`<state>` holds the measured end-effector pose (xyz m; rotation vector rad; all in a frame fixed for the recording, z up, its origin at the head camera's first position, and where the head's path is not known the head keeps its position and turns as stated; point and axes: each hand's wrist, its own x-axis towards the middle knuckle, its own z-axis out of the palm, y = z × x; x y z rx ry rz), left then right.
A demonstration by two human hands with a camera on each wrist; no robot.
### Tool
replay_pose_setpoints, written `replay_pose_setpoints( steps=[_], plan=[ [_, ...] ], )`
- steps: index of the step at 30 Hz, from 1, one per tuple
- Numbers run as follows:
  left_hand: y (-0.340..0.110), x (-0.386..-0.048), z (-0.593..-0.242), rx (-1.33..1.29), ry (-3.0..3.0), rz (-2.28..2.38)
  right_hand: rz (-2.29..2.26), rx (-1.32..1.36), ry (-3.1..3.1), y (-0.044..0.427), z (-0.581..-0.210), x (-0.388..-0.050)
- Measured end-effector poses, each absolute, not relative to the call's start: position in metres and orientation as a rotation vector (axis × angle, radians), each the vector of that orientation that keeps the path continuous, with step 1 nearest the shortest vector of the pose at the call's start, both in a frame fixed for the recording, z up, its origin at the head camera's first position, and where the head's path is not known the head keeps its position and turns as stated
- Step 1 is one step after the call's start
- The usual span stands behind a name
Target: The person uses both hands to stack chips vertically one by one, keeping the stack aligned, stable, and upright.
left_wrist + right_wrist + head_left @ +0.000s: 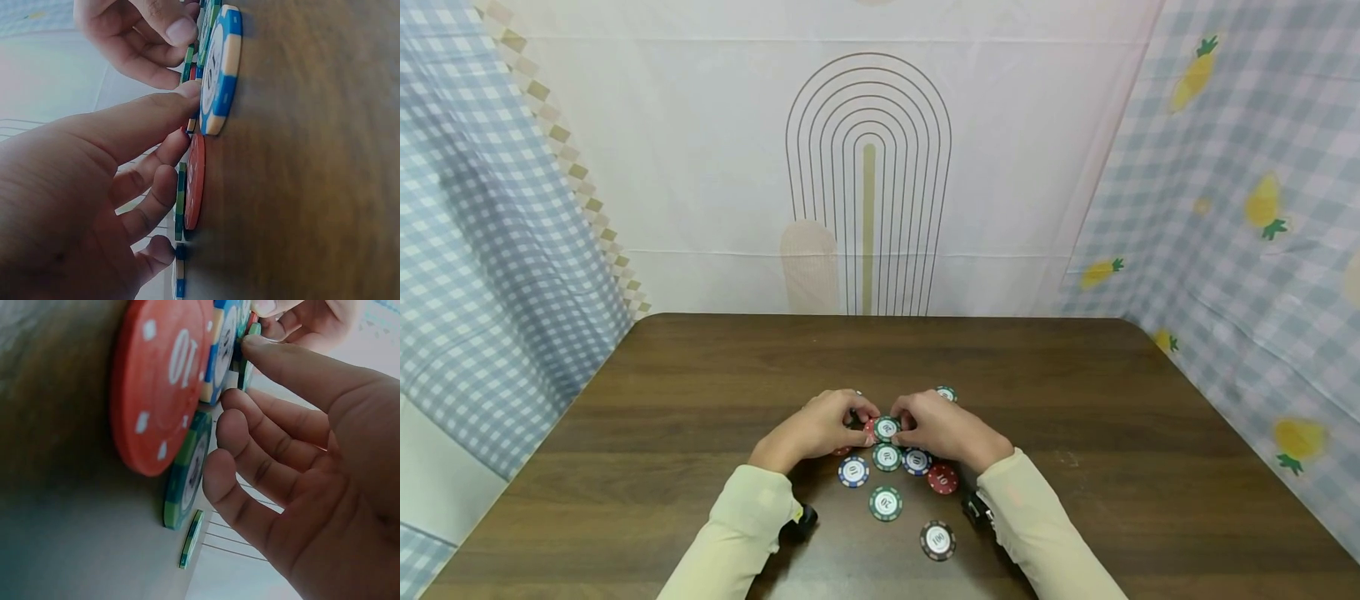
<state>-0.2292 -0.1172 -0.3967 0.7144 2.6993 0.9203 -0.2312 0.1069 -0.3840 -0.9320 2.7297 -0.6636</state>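
Observation:
Both hands work close together over a spread of poker chips. My left hand (820, 423) pinches a red poker chip (870, 427) between thumb and index finger, its other fingers loosely bent. From the other side, the thumb and index finger of my right hand (942, 427) pinch a green poker chip (887, 429), which overlaps the red one. In the right wrist view the thumb presses the edge of that green chip (252, 359). Another green chip (887, 457) lies just in front, with a blue-and-white chip (917, 461) beside it.
Nearer me on the wooden table (700, 517) lie a blue-and-white chip (853, 472), a green chip (886, 503), a red chip (942, 479) and a black chip (937, 540). Another green chip (947, 392) shows behind my right hand. Checked cloth (1240, 275) hangs at the sides.

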Motion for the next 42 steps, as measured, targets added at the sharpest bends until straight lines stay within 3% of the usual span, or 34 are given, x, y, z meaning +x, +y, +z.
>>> replay_pose_setpoints(
  steps=[42],
  plan=[
    [-0.115, -0.225, -0.395, 0.804, 2.767, 0.771, -0.782, -0.881, 2.729, 0.125, -0.365, -0.236]
  ],
)
